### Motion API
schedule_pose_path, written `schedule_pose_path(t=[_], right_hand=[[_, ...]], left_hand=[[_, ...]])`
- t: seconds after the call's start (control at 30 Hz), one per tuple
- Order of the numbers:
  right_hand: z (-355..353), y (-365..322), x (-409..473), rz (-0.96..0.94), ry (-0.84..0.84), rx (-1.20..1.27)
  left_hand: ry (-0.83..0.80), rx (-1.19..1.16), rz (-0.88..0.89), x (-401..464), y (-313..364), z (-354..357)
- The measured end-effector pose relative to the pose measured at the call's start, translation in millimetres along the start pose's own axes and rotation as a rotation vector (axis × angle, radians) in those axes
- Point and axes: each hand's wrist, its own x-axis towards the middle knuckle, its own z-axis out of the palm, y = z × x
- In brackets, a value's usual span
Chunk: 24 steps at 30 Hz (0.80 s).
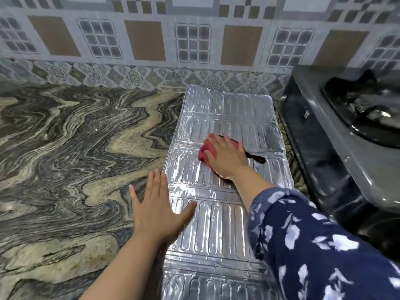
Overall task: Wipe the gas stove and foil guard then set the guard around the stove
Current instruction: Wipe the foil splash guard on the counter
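Note:
The silver ribbed foil guard (223,118) lies flat and unfolded on the marble counter, running from the wall towards me. My right hand (227,158) presses a red cloth (205,151) with a black strap onto the guard's middle panel. Fingers spread, my left hand (157,204) rests flat on the guard's left edge, thumb on the foil and the other fingers on the counter. The black gas stove (337,135) stands just right of the guard, its burner partly in view at the far right.
The swirled grey and beige marble counter (75,148) stretches to the left of the guard. A tiled wall (194,40) rises behind it. My blue flowered sleeve (313,245) crosses the guard's lower right part.

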Motion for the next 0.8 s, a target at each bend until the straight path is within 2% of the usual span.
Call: schedule_pose_path(t=[0.13,0.3,0.4,0.7,0.8], right_hand=[[-3,12,-6,-0.027,0.001,0.040],[-1,13,-5,-0.036,0.005,0.067],[0,16,-4,-0.051,0.019,0.071],[-8,-28,54,-0.243,-0.082,0.098],[-8,-31,85,-0.226,-0.087,0.074]], left_hand=[[0.011,-0.053,-0.053,19,10,-9],[0.086,-0.019,0.109,85,31,-17],[0.071,-0.026,0.115,113,32,-11],[0.174,-0.048,0.117,115,28,5],[0.187,-0.016,0.113,116,27,4]])
